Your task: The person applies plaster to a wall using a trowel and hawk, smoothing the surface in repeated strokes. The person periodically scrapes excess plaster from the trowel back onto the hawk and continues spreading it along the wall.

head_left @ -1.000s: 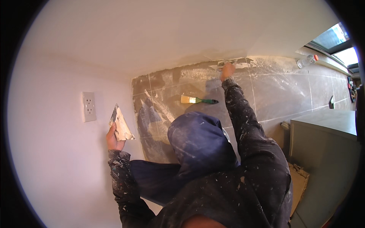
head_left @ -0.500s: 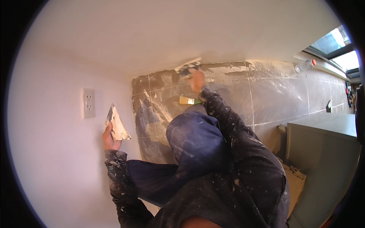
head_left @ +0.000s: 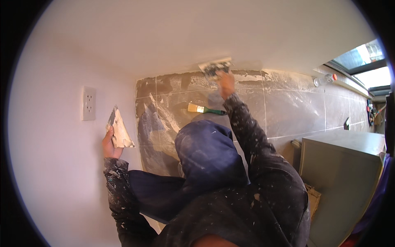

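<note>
My left hand [head_left: 111, 145] is closed on a triangular putty knife [head_left: 119, 129], its pale blade smeared with putty. It is held up close to the white side wall. Farther ahead, my right hand [head_left: 226, 82] grips a wide putty knife [head_left: 215, 68], partly blurred by motion. Its broad edge is at the lower part of the white wall [head_left: 197, 33], just above the tiles. A paintbrush [head_left: 199, 108] with pale bristles and a green handle lies on the grey tiled floor [head_left: 247, 101] before me. Putty smears mark the tiles along the wall.
A socket plate [head_left: 89, 103] is on the left wall. At the right stand a grey cabinet [head_left: 339, 173] and a clear bottle with a red cap [head_left: 324, 80]. Windows [head_left: 364, 61] are beyond it. Dark blue cloth [head_left: 207, 152] fills the middle.
My right hand has moved rightward along the wall with its putty knife. My left hand still holds its putty knife up, and the view has shifted slightly. More of the paintbrush handle shows.
</note>
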`<act>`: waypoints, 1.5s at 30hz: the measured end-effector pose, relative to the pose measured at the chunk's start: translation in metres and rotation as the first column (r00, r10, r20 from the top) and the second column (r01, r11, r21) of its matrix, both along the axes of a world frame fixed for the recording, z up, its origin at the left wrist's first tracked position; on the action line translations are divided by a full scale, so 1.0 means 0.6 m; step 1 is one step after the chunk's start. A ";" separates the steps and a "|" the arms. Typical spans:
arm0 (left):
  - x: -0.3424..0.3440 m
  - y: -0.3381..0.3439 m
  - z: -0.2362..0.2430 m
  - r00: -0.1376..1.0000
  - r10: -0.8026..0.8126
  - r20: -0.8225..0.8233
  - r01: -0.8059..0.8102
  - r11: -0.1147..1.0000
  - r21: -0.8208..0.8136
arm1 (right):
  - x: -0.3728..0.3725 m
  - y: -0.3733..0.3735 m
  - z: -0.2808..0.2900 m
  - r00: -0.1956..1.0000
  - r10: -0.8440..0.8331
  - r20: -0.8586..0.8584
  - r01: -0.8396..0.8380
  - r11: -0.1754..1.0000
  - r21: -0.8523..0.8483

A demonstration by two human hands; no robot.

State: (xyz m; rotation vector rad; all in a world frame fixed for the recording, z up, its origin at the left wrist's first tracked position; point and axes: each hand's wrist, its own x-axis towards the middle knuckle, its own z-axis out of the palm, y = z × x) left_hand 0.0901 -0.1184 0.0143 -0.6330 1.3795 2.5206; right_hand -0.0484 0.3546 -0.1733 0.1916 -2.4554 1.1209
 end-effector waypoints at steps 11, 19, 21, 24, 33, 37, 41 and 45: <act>-0.003 -0.013 -0.009 0.999 -0.018 -0.039 0.021 0.998 0.066 | -0.028 0.172 -0.045 0.804 -0.197 0.561 0.051 0.963 0.266; -0.005 -0.021 -0.020 0.997 -0.030 -0.067 0.036 0.995 0.091 | -0.118 -0.119 -0.028 0.818 -0.060 0.572 -0.187 0.913 0.364; -0.003 -0.025 -0.019 0.999 -0.028 -0.024 0.030 0.996 0.087 | -0.075 -0.187 -0.015 0.856 0.387 0.343 0.076 0.562 -0.824; 0.000 -0.032 -0.021 1.000 0.002 -0.016 0.000 0.997 0.076 | -0.029 -0.226 -0.020 0.856 0.453 0.247 0.109 0.308 -0.945; -0.003 -0.030 -0.025 1.000 -0.007 -0.022 0.008 0.998 0.059 | -0.001 -0.005 -0.117 0.954 -0.044 0.295 0.218 0.778 -0.590; -0.002 -0.019 -0.016 0.999 -0.003 -0.038 0.004 0.999 0.034 | 0.023 0.044 -0.114 0.969 -0.152 0.197 0.122 0.980 0.157; -0.001 -0.015 -0.010 1.000 0.013 -0.022 -0.012 0.998 0.057 | -0.018 -0.002 -0.061 0.991 -0.049 0.126 0.039 0.996 0.076; -0.001 -0.017 -0.012 1.000 0.019 -0.025 -0.018 0.999 0.032 | -0.091 -0.066 0.034 0.949 0.058 0.311 -0.042 0.998 -0.056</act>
